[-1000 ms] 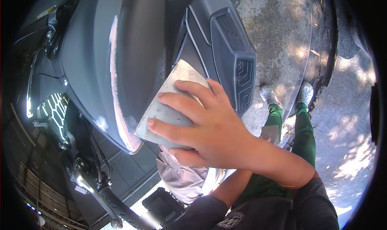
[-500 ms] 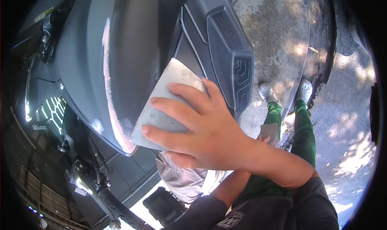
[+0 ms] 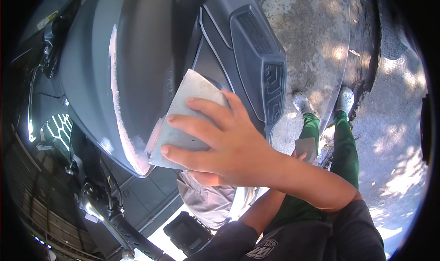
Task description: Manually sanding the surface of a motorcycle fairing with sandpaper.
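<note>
My right hand (image 3: pixel 229 139) grips a flat, pale grey filler spreader (image 3: pixel 195 89), fingers splayed over its upper face and thumb tucked below. The spreader lies against or just over the lower edge of a dark grey vehicle panel (image 3: pixel 142 68); exact contact is hidden. Pink paste (image 3: pixel 155 137) shows along its left edge. A long streak of pink filler (image 3: pixel 118 119) runs down the panel to its lower tip. My left hand (image 3: pixel 300 157), mostly hidden behind the right forearm, holds a smaller grey plate (image 3: pixel 306 146) by its lower part.
Black ribbed trim (image 3: pixel 259 55) borders the panel on the right. Metal levers and hoses (image 3: pixel 98 206) are at lower left. A dark box (image 3: pixel 187 232) and crumpled pale cloth (image 3: pixel 204 199) lie below the spreader. My feet in pale clogs (image 3: pixel 346 98) stand on concrete (image 3: pixel 316 41).
The right hand and spreader have shifted slightly. More pink paste now shows along the spreader's left edge. The panel sits a little further left in view. The left hand keeps its plate.
</note>
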